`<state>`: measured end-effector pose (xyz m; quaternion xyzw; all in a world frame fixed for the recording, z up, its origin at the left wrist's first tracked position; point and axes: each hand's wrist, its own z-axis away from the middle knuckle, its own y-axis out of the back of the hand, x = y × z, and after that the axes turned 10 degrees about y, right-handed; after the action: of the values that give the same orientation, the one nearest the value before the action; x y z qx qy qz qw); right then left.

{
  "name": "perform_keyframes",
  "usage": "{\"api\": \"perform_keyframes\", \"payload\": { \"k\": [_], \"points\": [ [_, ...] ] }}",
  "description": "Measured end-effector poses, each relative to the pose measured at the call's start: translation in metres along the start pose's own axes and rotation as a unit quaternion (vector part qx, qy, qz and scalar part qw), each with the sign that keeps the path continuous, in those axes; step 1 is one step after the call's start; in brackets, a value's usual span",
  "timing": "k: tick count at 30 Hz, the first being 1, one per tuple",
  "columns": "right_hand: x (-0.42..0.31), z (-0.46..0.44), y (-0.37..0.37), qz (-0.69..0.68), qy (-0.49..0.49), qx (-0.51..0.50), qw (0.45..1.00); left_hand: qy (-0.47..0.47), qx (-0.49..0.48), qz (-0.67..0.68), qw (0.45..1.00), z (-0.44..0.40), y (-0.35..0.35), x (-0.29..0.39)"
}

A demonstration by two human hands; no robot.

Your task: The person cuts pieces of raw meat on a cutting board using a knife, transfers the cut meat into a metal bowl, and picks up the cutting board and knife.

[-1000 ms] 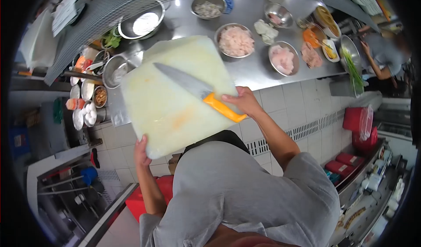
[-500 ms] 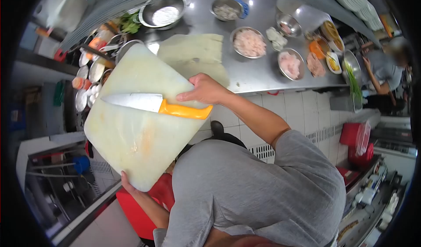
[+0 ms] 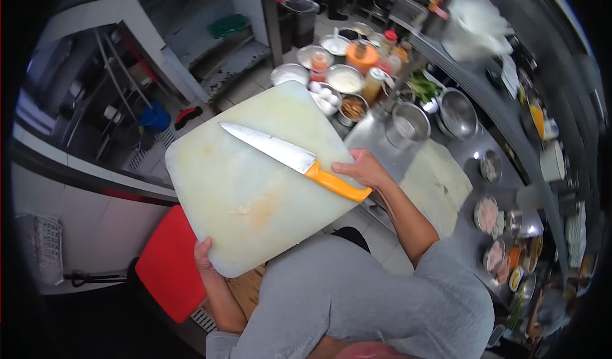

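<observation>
A large whitish cutting board [image 3: 248,199] with orange stains is held up in front of my body, tilted. My left hand [image 3: 204,256] grips its lower left corner, thumb on top and fingers hidden beneath. At the right edge my right hand [image 3: 364,171] holds the board, its thumb on the upper face close to the knife handle. On the board lies a knife [image 3: 274,150] with an orange handle, its blade pointing to the upper left. A pale, flat sheet [image 3: 437,183] lies on the steel counter to the right.
Beyond the board stand bowls, bottles and a bowl of eggs [image 3: 325,99]. Metal bowls [image 3: 458,113] and bowls of pale meat [image 3: 486,213] line the steel counter [image 3: 376,143]. A red object [image 3: 167,263] is at lower left. Another person is at the far right.
The view has swung left, so the counter now lies to the right. The board was lifted off the pale sheet and carried away from the counter, with the knife still on it.
</observation>
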<state>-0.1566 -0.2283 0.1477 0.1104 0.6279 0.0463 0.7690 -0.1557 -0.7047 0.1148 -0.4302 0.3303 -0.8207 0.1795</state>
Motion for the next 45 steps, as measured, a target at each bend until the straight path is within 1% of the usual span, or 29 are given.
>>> {"api": "perform_keyframes", "payload": {
  "k": [2, 6, 8, 9, 12, 13, 16, 17, 20, 23, 26, 27, 30, 31, 34, 35, 38, 41, 44, 45],
  "points": [
    [-0.018, -0.037, -0.012, -0.006, 0.006, -0.014, 1.0, 0.03, -0.042, 0.06, 0.997, -0.02, 0.004, 0.031],
    [-0.051, -0.098, -0.016, 0.018, 0.022, -0.023, 0.999, 0.039, -0.104, 0.008, 0.994, -0.077, 0.001, 0.08],
    [-0.059, -0.135, -0.012, 0.04, 0.02, -0.02, 0.999, 0.048, -0.121, -0.002, 0.991, -0.111, -0.009, 0.1],
    [-0.06, -0.155, -0.01, 0.019, 0.026, -0.013, 0.999, 0.047, -0.12, -0.003, 0.992, -0.131, -0.013, 0.109],
    [-0.064, -0.221, 0.008, 0.049, -0.014, -0.024, 0.998, 0.046, -0.111, -0.014, 0.993, -0.186, -0.023, 0.127],
    [-0.061, -0.247, 0.014, 0.015, 0.03, -0.028, 0.999, 0.045, -0.106, -0.024, 0.993, -0.206, -0.035, 0.137],
    [-0.054, -0.322, 0.027, -0.06, 0.041, -0.049, 0.996, 0.04, -0.096, -0.032, 0.994, -0.254, -0.04, 0.161],
    [-0.051, -0.35, 0.031, 0.003, 0.096, -0.034, 0.995, 0.034, -0.107, -0.034, 0.993, -0.28, -0.041, 0.173],
    [-0.096, -0.395, 0.035, -0.044, -0.001, -0.066, 0.997, 0.031, -0.101, -0.06, 0.993, -0.328, -0.06, 0.209],
    [-0.109, -0.45, 0.031, -0.071, -0.026, -0.065, 0.995, 0.063, -0.116, -0.062, 0.989, -0.384, -0.054, 0.246],
    [-0.112, -0.498, 0.029, -0.108, -0.038, -0.034, 0.993, 0.052, -0.114, -0.084, 0.989, -0.445, -0.063, 0.28],
    [-0.109, -0.513, 0.033, -0.05, -0.038, -0.036, 0.997, 0.068, -0.117, -0.082, 0.987, -0.465, -0.062, 0.29],
    [-0.106, -0.546, 0.033, 0.044, 0.064, -0.007, 0.997, 0.106, -0.137, -0.088, 0.981, -0.538, -0.065, 0.331],
    [-0.112, -0.558, 0.034, 0.067, 0.045, -0.017, 0.997, 0.121, -0.139, -0.093, 0.978, -0.558, -0.067, 0.344],
    [-0.143, -0.578, 0.03, 0.162, 0.074, 0.035, 0.983, 0.135, -0.167, -0.116, 0.97, -0.631, -0.084, 0.379],
    [-0.148, -0.586, 0.034, 0.193, 0.02, 0.032, 0.98, 0.142, -0.174, -0.122, 0.967, -0.652, -0.089, 0.386],
    [-0.171, -0.605, 0.037, 0.239, 0.051, 0.065, 0.968, 0.208, -0.235, -0.117, 0.942, -0.721, -0.117, 0.404],
    [-0.178, -0.621, 0.056, 0.29, -0.005, 0.089, 0.953, 0.243, -0.258, -0.127, 0.926, -0.781, -0.153, 0.406],
    [-0.16, -0.64, 0.089, 0.271, -0.055, 0.126, 0.953, 0.263, -0.291, -0.17, 0.904, -0.846, -0.186, 0.399],
    [-0.152, -0.645, 0.1, 0.277, -0.025, 0.152, 0.948, 0.276, -0.298, -0.176, 0.897, -0.865, -0.204, 0.396]
  ]
}}
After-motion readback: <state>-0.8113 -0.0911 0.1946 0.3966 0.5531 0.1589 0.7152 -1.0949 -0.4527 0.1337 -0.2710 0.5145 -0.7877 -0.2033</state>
